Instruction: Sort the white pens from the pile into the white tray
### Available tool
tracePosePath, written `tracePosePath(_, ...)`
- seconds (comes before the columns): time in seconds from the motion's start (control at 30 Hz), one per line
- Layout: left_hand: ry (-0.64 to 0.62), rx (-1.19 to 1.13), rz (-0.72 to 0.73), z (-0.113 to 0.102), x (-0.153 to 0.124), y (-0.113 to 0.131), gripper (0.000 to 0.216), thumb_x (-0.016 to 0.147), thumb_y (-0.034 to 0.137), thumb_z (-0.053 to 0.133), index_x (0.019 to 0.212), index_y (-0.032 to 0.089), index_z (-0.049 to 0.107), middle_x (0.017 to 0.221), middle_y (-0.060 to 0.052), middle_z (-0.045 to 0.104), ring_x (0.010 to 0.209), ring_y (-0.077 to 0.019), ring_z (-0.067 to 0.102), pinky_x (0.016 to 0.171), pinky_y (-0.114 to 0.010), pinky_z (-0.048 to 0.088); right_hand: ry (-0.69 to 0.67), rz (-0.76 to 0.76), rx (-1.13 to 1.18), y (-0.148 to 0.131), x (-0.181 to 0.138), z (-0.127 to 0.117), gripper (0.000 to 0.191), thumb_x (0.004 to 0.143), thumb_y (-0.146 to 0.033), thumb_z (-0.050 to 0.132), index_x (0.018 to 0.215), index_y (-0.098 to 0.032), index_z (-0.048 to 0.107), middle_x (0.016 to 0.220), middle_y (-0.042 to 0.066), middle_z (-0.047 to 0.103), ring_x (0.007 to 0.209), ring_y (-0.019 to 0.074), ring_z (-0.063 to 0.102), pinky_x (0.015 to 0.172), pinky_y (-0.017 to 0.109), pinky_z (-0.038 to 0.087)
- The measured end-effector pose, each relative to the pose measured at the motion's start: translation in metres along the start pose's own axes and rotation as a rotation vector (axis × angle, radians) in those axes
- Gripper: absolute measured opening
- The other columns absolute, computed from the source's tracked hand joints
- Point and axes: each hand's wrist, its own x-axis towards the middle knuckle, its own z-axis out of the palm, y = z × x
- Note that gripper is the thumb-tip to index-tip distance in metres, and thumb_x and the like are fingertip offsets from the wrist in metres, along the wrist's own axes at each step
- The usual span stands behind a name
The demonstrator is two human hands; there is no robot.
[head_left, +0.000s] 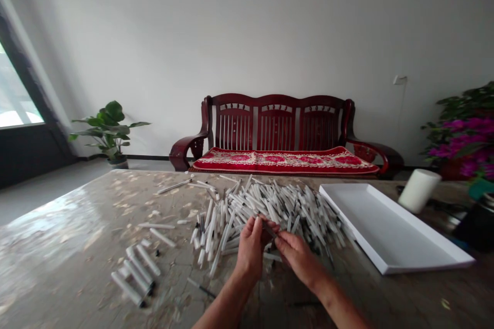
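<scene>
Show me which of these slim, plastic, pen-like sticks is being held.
The dark, slim, pen-like stick spanning the bare left hand and bare right hand; the pale, slim sticks beyond lie heaped.

Daylight from the window (pixel 16 93) at far left throws pale glare onto the table (pixel 57 231); the wall (pixel 309 36) looks dim grey. Wide-angle stretch slants the outer edges, and the flowers (pixel 469 139) at right look soft.

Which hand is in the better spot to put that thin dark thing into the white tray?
Probably the right hand: it is nearer the white tray, which lies on that side, and it also grips the thin dark thing. The left hand is farther away.
</scene>
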Motion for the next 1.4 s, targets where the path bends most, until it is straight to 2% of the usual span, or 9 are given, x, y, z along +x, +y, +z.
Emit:
tracePosePath(0.13, 0.175, -0.089, 0.030, -0.004, 0.009, 0.000, 0.049, 0.056, 0.049, 0.087, 0.079, 0.020, 0.055, 0.068, 0.002, 0.066, 0.065, -0.0160, 0.069, 0.071, -0.030, 0.055, 0.122, -0.126, -0.524, 0.007, -0.002, 0.000, 0.026, 0.096, -0.037, 0.048, 0.085, -0.024, 0.068, 0.073, 0.002, 0.072, 0.070, 0.0189, 0.067, 0.061, 0.025, 0.038)
tracePosePath(0.27, 0.103, 0.123, 0.122, -0.014, 0.012, -0.003, 0.037, 0.071, 0.053, 0.074, 0.082, 0.021, 0.059, 0.061, 0.003, 0.062, 0.057, -0.0147, 0.063, 0.060, -0.026, 0.050, 0.297, -0.195, -0.693, 0.011, -0.001, -0.008, 0.025, 0.096, -0.035, 0.048, 0.103, -0.026, 0.069, 0.097, 0.006, 0.076, 0.091, 0.0225, 0.071, 0.074, 0.027, 0.046)
tracePosePath(0.37, -0.010, 0.579, 0.314, -0.021, 0.006, -0.008, 0.025, 0.083, 0.045, 0.061, 0.085, 0.020, 0.067, 0.061, 0.002, 0.061, 0.058, -0.0151, 0.059, 0.058, -0.025, 0.045, 0.448, -0.236, -0.596, 0.012, 0.001, -0.015, 0.031, 0.096, -0.042, 0.046, 0.109, -0.025, 0.068, 0.109, 0.008, 0.072, 0.102, 0.0242, 0.067, 0.083, 0.031, 0.049)
tracePosePath(0.5, -0.096, 1.149, 0.515, -0.025, -0.004, -0.012, 0.020, 0.086, 0.029, 0.058, 0.093, 0.024, 0.076, 0.084, -0.004, 0.072, 0.078, -0.0195, 0.067, 0.070, -0.027, 0.048, 0.504, -0.133, -0.281, 0.011, 0.002, -0.019, 0.042, 0.096, -0.056, 0.040, 0.095, -0.024, 0.067, 0.079, 0.003, 0.067, 0.074, 0.0211, 0.064, 0.067, 0.030, 0.050)
tracePosePath(0.63, -0.145, 1.406, 0.591, -0.026, -0.009, -0.009, 0.025, 0.090, 0.027, 0.055, 0.102, 0.026, 0.078, 0.086, -0.005, 0.073, 0.081, -0.0201, 0.069, 0.071, -0.026, 0.050, 0.486, -0.074, -0.102, 0.010, 0.003, -0.017, 0.045, 0.091, -0.065, 0.046, 0.075, -0.024, 0.058, 0.057, -0.003, 0.050, 0.054, 0.0167, 0.048, 0.050, 0.027, 0.039)
tracePosePath(0.87, -0.218, 1.553, 0.705, -0.028, -0.005, -0.004, 0.025, 0.091, 0.026, 0.059, 0.107, 0.027, 0.078, 0.083, -0.005, 0.076, 0.083, -0.0229, 0.071, 0.071, -0.028, 0.052, 0.504, -0.093, -0.153, 0.015, 0.009, -0.023, 0.040, 0.084, -0.061, 0.056, 0.073, -0.023, 0.063, 0.062, 0.001, 0.060, 0.062, 0.0195, 0.055, 0.060, 0.029, 0.044)
tracePosePath(1.07, -0.225, 1.629, 0.702, -0.027, -0.007, -0.002, 0.027, 0.092, 0.023, 0.058, 0.111, 0.027, 0.076, 0.084, -0.006, 0.077, 0.083, -0.0236, 0.071, 0.072, -0.029, 0.051, 0.451, -0.073, -0.005, 0.013, 0.007, -0.021, 0.040, 0.085, -0.058, 0.057, 0.098, -0.022, 0.068, 0.073, 0.002, 0.067, 0.067, 0.0212, 0.062, 0.064, 0.031, 0.050)
tracePosePath(1.27, -0.249, 1.666, 0.734, -0.026, -0.008, -0.001, 0.025, 0.091, 0.025, 0.061, 0.110, 0.026, 0.077, 0.086, -0.006, 0.078, 0.082, -0.0242, 0.071, 0.073, -0.030, 0.051, 0.475, -0.036, -0.055, 0.018, 0.011, -0.023, 0.044, 0.082, -0.066, 0.058, 0.076, -0.022, 0.063, 0.062, 0.000, 0.058, 0.060, 0.0195, 0.056, 0.057, 0.030, 0.047)
tracePosePath(1.4, -0.236, 1.654, 0.734, -0.027, -0.006, -0.001, 0.024, 0.092, 0.024, 0.059, 0.108, 0.026, 0.077, 0.088, -0.006, 0.079, 0.083, -0.0242, 0.072, 0.075, -0.031, 0.050, 0.456, -0.054, -0.013, 0.018, 0.012, -0.024, 0.044, 0.080, -0.064, 0.061, 0.087, -0.022, 0.068, 0.070, 0.003, 0.066, 0.066, 0.0221, 0.062, 0.061, 0.031, 0.049)
